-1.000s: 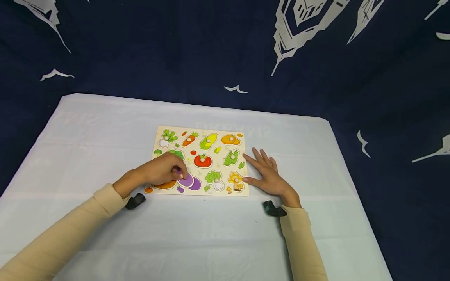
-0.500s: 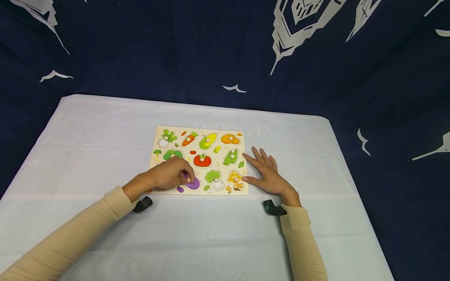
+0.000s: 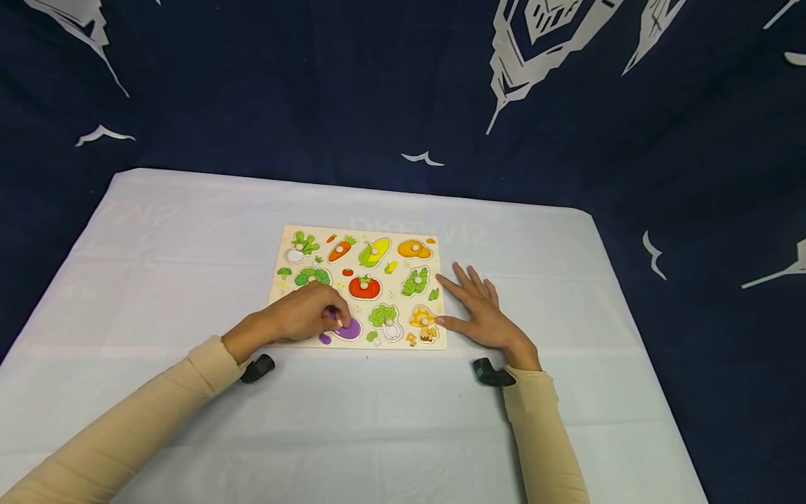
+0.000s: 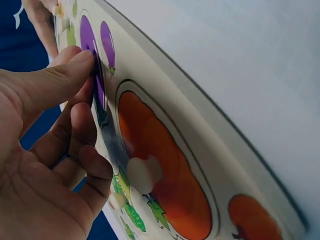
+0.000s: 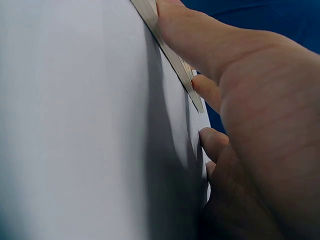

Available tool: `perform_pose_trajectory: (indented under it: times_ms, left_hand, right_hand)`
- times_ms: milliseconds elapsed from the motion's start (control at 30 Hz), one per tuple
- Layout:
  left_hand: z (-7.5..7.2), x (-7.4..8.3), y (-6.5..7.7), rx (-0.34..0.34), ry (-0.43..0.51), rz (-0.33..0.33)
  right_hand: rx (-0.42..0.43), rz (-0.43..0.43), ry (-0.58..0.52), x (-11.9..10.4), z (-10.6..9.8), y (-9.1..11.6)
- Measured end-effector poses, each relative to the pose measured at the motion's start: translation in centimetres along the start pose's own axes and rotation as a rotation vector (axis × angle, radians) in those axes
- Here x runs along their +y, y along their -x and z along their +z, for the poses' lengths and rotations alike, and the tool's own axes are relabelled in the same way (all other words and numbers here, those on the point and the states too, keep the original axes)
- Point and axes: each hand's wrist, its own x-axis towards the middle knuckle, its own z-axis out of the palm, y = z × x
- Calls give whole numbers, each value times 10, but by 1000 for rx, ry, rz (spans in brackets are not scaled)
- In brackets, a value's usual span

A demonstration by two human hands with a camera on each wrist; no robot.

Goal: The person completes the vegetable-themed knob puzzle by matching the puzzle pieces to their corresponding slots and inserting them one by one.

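Observation:
A wooden vegetable puzzle board [image 3: 441, 339] lies on the table. My left hand [image 3: 307, 315] is over its lower left part, with thumb and index finger pinching the purple eggplant piece [image 3: 350, 330]; its knob is hidden by the fingers. In the left wrist view the eggplant piece [image 4: 88, 34] lies in or right at its slot; whether it sits fully flush I cannot tell. Below those fingers is the orange pumpkin piece [image 4: 172, 170] with a pale knob. My right hand [image 3: 480, 316] is spread at the board's right edge, thumb touching near the mushroom piece [image 3: 424, 320].
Other knobbed pieces sit in the board, among them a tomato [image 3: 364, 288], a corn [image 3: 375, 252] and a carrot [image 3: 341, 249]. A white cloth covers the table [image 3: 378, 420]. Behind it hangs a dark blue patterned curtain [image 3: 283, 91].
My left hand has moved a little to the right with the eggplant piece, which was tilted partly over its printed slot and now lines up with it. The right hand has stayed in place.

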Motion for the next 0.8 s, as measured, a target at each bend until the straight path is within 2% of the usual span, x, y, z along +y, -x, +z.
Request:
perform_pose_trajectory:
  times_ms: [333, 567, 700, 800]
  left_hand:
    - [7, 3, 2, 28, -15, -22]
    - [17, 1, 6, 92, -38, -23]
    - [21, 2, 9, 113, -47, 16]
    - [16, 2, 11, 153, -41, 42]
  right_hand:
    - [-6, -6, -7, 5, -1, -2]
    - [4, 19, -15, 6, -2, 2]
    - [34, 38, -28, 3, -3, 3]
    - [60, 43, -18, 0, -6, 1]
